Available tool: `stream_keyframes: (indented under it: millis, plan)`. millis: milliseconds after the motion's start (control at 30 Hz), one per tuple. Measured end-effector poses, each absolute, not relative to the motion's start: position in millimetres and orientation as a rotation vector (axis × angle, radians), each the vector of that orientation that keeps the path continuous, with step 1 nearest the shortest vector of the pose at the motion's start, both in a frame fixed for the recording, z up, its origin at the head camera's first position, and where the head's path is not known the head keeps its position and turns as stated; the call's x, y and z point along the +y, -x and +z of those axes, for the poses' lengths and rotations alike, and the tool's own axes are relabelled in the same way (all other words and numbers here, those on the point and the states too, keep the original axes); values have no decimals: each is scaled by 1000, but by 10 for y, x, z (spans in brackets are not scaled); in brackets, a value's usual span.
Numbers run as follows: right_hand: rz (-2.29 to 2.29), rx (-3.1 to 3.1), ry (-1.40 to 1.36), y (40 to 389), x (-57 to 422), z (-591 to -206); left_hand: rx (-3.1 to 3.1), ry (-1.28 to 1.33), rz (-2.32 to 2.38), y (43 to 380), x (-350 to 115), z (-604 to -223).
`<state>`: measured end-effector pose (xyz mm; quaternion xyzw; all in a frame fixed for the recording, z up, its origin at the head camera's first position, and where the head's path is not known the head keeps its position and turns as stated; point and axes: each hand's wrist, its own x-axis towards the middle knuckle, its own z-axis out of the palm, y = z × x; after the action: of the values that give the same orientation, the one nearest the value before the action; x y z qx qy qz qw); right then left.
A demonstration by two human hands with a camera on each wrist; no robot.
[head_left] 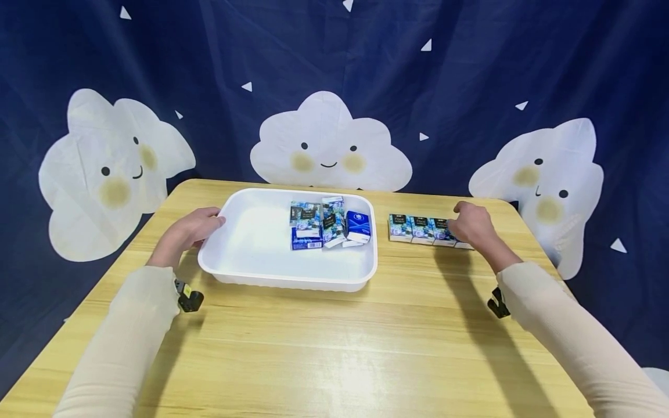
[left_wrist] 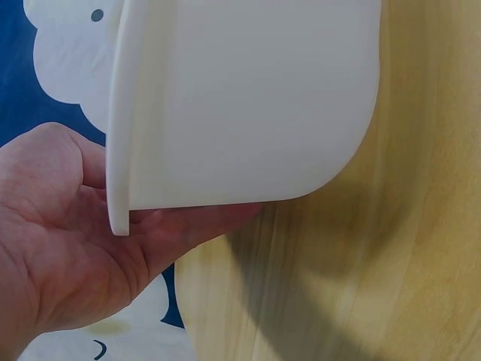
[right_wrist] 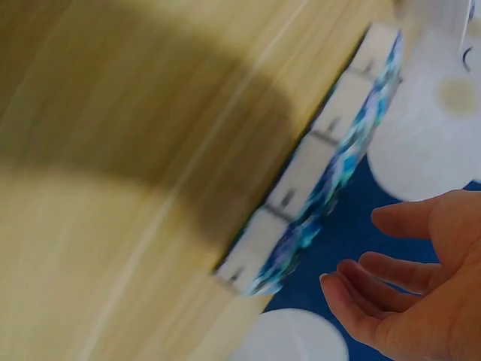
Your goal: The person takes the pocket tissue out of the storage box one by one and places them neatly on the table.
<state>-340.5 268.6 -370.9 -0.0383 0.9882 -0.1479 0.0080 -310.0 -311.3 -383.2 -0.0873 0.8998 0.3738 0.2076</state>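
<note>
A white plastic tray (head_left: 245,232) stands on the left half of the table. At its left end my left hand (head_left: 194,227) grips the rim; in the left wrist view the fingers (left_wrist: 203,222) reach under the tray and the thumb lies by the rim. Several small blue and white packs (head_left: 333,223) lie in a loose pile inside the tray's right half. To the right of the tray, a row of small floral packs (head_left: 421,228) stands side by side. My right hand (head_left: 473,223) hovers at the row's right end. In the right wrist view its loosely bent fingers are apart from the packs and hold nothing.
The wooden table (head_left: 292,348) stretches toward me, its far edge close behind the tray and the row. A dark blue curtain (head_left: 366,69) with white smiling clouds hangs behind it. Small black cameras (head_left: 189,297) are worn at both wrists.
</note>
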Motion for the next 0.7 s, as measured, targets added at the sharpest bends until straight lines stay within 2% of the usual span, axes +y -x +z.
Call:
stream_keyframes:
  millis: [700]
  plan:
    - [-430, 3140, 428, 3233, 1472, -3553, 2508, 232, 1044, 3086, -3121, -3828]
